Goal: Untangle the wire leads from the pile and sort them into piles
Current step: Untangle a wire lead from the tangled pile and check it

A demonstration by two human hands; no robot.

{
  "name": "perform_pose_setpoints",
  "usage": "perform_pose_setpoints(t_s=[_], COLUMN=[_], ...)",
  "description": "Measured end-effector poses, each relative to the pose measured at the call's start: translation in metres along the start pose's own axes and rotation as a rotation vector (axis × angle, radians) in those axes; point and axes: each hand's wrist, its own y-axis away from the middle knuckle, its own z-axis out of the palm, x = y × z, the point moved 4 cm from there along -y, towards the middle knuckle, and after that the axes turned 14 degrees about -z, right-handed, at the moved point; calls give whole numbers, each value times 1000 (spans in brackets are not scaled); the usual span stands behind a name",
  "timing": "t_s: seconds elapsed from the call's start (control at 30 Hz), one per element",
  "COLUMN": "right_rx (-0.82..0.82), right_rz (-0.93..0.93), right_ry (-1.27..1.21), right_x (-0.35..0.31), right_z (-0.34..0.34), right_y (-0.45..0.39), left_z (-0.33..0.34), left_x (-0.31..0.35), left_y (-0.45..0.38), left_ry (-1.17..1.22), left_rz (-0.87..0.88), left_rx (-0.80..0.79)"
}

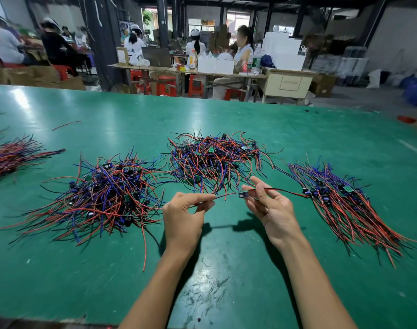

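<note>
A worker's left hand [182, 219] and right hand [271, 207] pinch one red-and-black wire lead [229, 195] taut above the green table [226, 281], a combed pile [345, 205] at right, two tangled heaps [103, 195] [214, 160] beyond apparently still unsorted.

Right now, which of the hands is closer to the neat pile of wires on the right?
Right. The right hand sits just left of the neat pile; the left hand is farther left, beyond it.

Glossy, scuffed green table [226, 293]; plastic-sheathed wire leads [112, 193].
</note>
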Motion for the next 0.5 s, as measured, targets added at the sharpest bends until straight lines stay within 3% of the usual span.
perform_pose_setpoints(t_s=[0.17, 0.33, 0.5], right_rx=[-53, -44, 123], right_rz=[-14, -29, -63], right_ry=[6, 51, 106], right_x=[-3, -1, 4], right_z=[3, 5, 4], right_y=[0, 0, 1], left_z=[-4, -3, -1], left_x=[7, 4, 0], left_y=[1, 0, -3], left_ry=[-38, -23, -4], left_rz=[140, 80, 5], left_rx=[93, 80, 29])
